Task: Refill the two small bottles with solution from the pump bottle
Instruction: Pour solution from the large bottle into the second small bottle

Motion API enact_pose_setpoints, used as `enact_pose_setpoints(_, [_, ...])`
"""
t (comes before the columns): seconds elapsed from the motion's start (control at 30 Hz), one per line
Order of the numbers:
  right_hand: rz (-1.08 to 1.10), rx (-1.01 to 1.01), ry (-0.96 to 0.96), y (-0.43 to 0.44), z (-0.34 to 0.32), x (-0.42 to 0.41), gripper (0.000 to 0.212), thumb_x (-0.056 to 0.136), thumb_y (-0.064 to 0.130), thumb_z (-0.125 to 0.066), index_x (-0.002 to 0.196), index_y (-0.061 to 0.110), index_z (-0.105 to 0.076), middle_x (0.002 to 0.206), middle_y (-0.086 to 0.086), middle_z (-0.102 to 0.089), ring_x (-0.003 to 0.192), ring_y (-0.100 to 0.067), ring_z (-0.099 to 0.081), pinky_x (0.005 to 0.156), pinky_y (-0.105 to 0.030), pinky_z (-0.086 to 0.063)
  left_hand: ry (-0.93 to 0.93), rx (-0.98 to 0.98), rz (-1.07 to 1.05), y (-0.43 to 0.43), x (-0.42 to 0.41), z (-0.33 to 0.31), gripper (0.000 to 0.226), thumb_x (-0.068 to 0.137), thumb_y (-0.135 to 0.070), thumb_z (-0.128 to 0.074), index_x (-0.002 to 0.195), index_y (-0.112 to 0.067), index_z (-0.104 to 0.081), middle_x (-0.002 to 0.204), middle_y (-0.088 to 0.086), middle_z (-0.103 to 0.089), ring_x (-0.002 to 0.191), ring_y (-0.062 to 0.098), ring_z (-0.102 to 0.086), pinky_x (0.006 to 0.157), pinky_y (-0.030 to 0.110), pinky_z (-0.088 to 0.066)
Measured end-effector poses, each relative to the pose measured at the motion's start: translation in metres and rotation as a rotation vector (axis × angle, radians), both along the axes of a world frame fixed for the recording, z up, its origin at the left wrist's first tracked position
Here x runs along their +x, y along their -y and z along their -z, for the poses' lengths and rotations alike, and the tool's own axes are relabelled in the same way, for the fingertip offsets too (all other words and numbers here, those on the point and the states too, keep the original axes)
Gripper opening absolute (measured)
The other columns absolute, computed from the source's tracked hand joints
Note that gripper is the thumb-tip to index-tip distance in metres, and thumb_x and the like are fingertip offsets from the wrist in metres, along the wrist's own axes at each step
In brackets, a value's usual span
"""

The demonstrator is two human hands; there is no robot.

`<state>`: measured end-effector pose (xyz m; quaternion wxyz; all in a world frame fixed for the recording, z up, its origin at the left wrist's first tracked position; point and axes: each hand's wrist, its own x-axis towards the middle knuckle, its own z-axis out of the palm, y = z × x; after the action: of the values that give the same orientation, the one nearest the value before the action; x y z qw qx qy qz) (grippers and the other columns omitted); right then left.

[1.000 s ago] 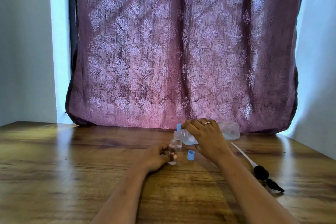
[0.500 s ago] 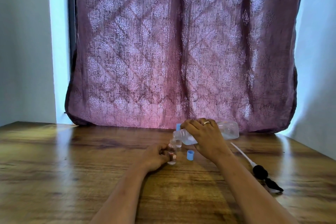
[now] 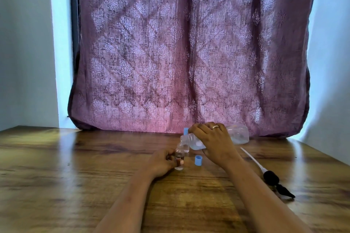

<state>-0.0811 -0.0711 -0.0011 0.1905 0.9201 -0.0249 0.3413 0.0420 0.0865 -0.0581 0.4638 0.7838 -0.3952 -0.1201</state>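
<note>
Looks mid-fill, centre frame: right hand (image 3: 214, 143) grips tilted clear plastic pump bottle (image 3: 239, 134), left hand (image 3: 161, 162) pinches small clear bottle (image 3: 179, 154). Capping pending.

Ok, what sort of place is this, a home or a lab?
Most likely a room in a home, though I can't be sure. A backlit patterned mauve curtain hangs at the back, plain pale walls flank it, and the pouring is done on a wood-grain table.
</note>
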Motion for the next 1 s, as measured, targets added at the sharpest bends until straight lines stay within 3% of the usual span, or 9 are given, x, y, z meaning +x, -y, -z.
enact_pose_setpoints(0.3, [-0.008,0.005,-0.026,-0.0004,-0.0015,-0.0012,0.066,0.06,0.018,-0.078,0.118,0.029,-0.05,0.118,0.009,-0.058,0.098,-0.022,-0.058,0.083,-0.038,-0.041,-0.014,0.024,-0.002,0.0005,0.0018,-0.0007,0.023,0.082,-0.034,-0.071,0.104,-0.033,-0.065,0.107,-0.001,-0.069,0.101,0.015,-0.062,0.099,0.04,-0.047])
enact_pose_setpoints(0.83, [0.009,0.005,-0.036,-0.0022,-0.0033,-0.0014,0.065,0.059,0.012,-0.076,0.116,0.03,-0.051,0.117,0.01,-0.06,0.098,-0.022,-0.059,0.081,-0.037,-0.041,-0.031,0.031,0.011,0.0007,0.0018,-0.001,0.025,0.082,-0.033,-0.071,0.106,-0.031,-0.066,0.107,0.002,-0.07,0.102,0.018,-0.063,0.099,0.041,-0.048])
enact_pose_setpoints(1.0, [0.023,-0.008,-0.014,-0.002,-0.0016,-0.0011,0.069,0.057,0.003,-0.072,0.116,0.031,-0.049,0.116,0.011,-0.059,0.097,-0.021,-0.059,0.08,-0.036,-0.042,-0.005,-0.013,0.004,-0.0003,-0.0015,-0.0014,0.012,0.082,-0.031,-0.072,0.088,-0.038,-0.065,0.106,0.006,-0.071,0.101,0.02,-0.064,0.089,0.031,-0.049])
